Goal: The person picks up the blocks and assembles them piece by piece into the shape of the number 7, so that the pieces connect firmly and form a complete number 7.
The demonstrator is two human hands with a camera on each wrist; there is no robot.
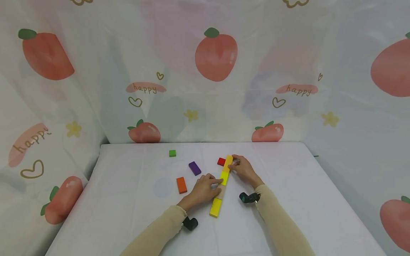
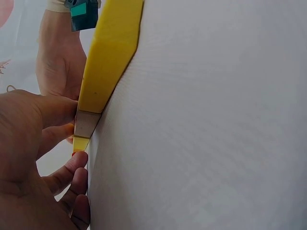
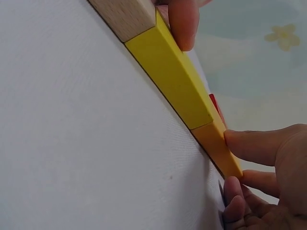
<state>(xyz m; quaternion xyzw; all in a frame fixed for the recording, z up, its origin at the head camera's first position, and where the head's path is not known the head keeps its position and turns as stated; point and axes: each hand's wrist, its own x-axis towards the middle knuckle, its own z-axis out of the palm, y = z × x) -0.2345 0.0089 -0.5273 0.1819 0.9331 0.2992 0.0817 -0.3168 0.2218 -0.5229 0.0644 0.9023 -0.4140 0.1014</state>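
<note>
A straight row of blocks runs away from me: a yellow block nearest, a bare wooden block, another yellow block, then a light orange block at the far end. My left hand lies along the row's left side, forefinger extended onto the farther yellow block and thumb at the wooden one. At the far end my right hand holds the light orange block, thumb at its edge and forefinger by its end. The blocks line up end to end in the right wrist view.
A red block sits just left of the row's far end. Left of the row lie a purple block, an orange block and a green block on the white tabletop. Printed cloth hangs behind.
</note>
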